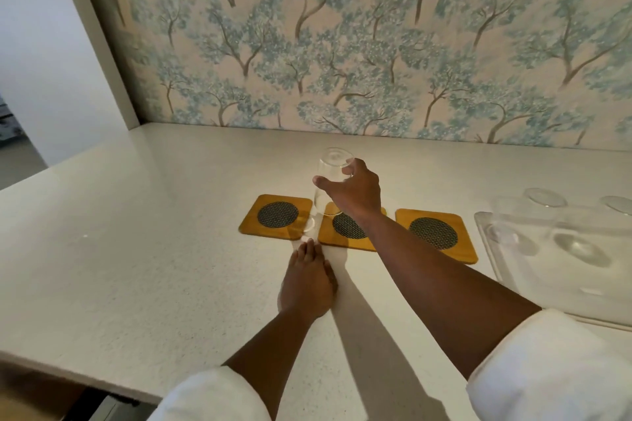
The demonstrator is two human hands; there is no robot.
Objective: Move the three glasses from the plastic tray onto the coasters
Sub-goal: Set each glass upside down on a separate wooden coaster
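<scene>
Three wooden coasters with dark round centres lie in a row on the white counter: the left coaster [276, 216], the middle coaster [345, 232] and the right coaster [436, 234]. My right hand [355, 191] grips a clear glass [330, 178], upside down, held above the gap between the left and middle coasters. My left hand [306, 278] rests flat on the counter just in front of the coasters, fingers together. At the right stands the clear plastic tray [496, 249] with two more upturned glasses, one glass [545, 198] and another glass [617, 205] at the frame's edge.
The white counter [154, 232] meets a wall with tree-pattern wallpaper [342, 44] behind. A white wall panel [51, 61] closes the left side. The counter's front edge runs along the lower left.
</scene>
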